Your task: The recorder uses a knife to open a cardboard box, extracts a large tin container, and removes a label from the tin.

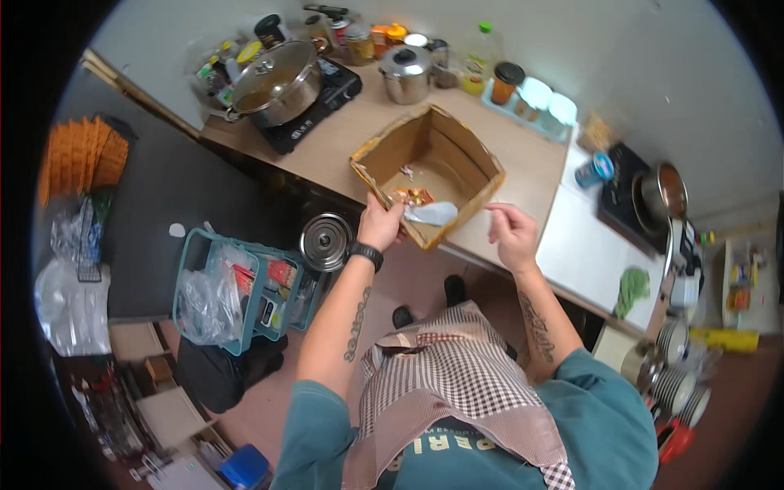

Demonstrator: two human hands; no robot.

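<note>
An open cardboard box is tilted towards me over the front edge of the wooden counter. Inside it lie an orange wrapper, a whitish piece that looks like paper or plastic, and small scraps. My left hand grips the box's near left rim, thumb on the inside and fingers underneath. Just right of the box, my right hand hangs beside its near right side with fingers curled; whether it holds anything small is unclear.
A lidded pot on a portable stove stands at the counter's back left, a steel pot behind the box. A light-blue container rack is at the back right. On the white counter lies a green cloth. A teal shelf cart stands low left.
</note>
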